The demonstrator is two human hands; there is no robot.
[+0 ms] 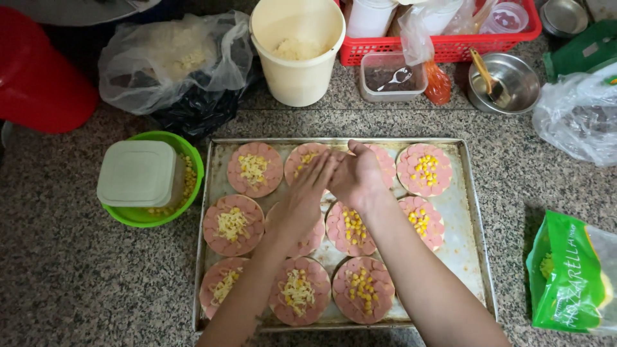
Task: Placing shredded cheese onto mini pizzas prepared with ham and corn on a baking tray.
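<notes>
**Cheese going on: five rounds show it, rest still bare corn**

Your left hand (302,196) and right hand (355,175) meet over the top row of the baking tray (472,212), fingers bunched together above the second mini pizza (303,159). Can't tell if either is pinching cheese or just loose; palms hide it.

Progress, judged from toppings: all rounds have sausage slices + corn. Shredded cheese shows on the left col. (3 rounds), on the bottom middle round (299,290) and on the one under your fingers, so approx. five done. The right-hand rounds, e.g. top right (424,169), show only corn. One round under your left wrist is hidden, can't say.

Containers:
- Cream bucket (297,51) behind the tray: pale shredded stuff at the bottom, nearly empty.
- Green bowl (193,168) left of tray: corn kernels, w/ a lidded square tub (138,173) sitting in it.
- Clear tub (392,77): dark contents + spoon.
- Steel bowl (514,83): a wooden-handled utensil inside.
- Green cheese bag (572,273) at right, lying on the counter.
- Red basket (443,45) at back: jars, bags.
</notes>
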